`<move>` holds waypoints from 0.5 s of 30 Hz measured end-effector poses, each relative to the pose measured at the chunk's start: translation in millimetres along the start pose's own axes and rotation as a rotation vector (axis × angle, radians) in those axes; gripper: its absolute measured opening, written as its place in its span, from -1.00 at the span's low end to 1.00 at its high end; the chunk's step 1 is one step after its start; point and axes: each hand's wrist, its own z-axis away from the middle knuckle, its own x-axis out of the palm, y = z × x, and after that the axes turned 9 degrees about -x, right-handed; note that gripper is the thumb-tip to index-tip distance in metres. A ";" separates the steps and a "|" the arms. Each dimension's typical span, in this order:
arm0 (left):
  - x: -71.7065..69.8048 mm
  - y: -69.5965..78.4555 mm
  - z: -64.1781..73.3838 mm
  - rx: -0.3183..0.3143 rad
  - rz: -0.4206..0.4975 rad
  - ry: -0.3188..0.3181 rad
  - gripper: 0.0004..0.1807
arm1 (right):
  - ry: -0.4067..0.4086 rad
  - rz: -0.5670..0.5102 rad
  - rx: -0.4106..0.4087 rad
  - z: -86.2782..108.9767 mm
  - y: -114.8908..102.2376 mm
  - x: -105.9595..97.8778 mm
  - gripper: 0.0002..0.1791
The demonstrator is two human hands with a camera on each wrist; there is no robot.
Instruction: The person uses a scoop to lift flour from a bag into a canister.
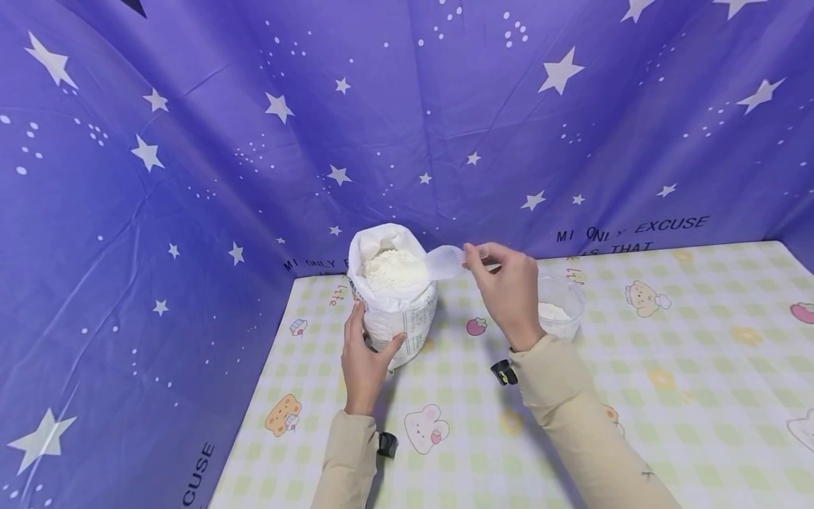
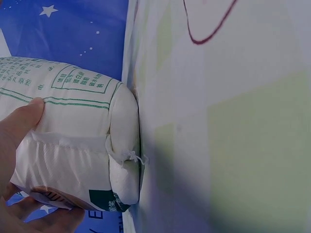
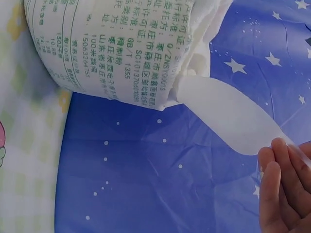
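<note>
A white cloth bag (image 1: 407, 329) of flour stands with its top folded open, white flour (image 1: 397, 271) filling it nearly to the rim. My left hand (image 1: 365, 364) grips the bag's near side, thumb on the printed face and fingers round the other side. In the right wrist view a translucent plastic scoop (image 3: 228, 116) reaches from my right hand (image 3: 286, 187) to the bag's mouth. My right thumb and fingers pinch its handle. The scoop's front end is hidden inside the bag.
Behind my right hand stands a clear plastic tub (image 1: 572, 311) with some white flour in it. A checked tablecloth (image 1: 470, 382) covers the table. A blue star-printed curtain (image 1: 407, 127) hangs close behind the bag and along the left side.
</note>
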 end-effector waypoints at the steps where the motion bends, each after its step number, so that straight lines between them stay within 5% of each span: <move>1: 0.1 0.0 0.1 0.001 0.000 0.000 0.01 | 0.001 0.022 -0.018 0.2 -0.8 1.3 -0.72; 8: 0.2 0.5 -0.1 0.010 0.005 -0.001 0.01 | 0.007 0.169 -0.145 2.4 -7.2 12.2 -0.71; 15: -0.2 0.2 0.0 0.009 0.007 0.006 0.00 | 0.020 0.181 -0.148 2.2 -7.4 19.7 -0.70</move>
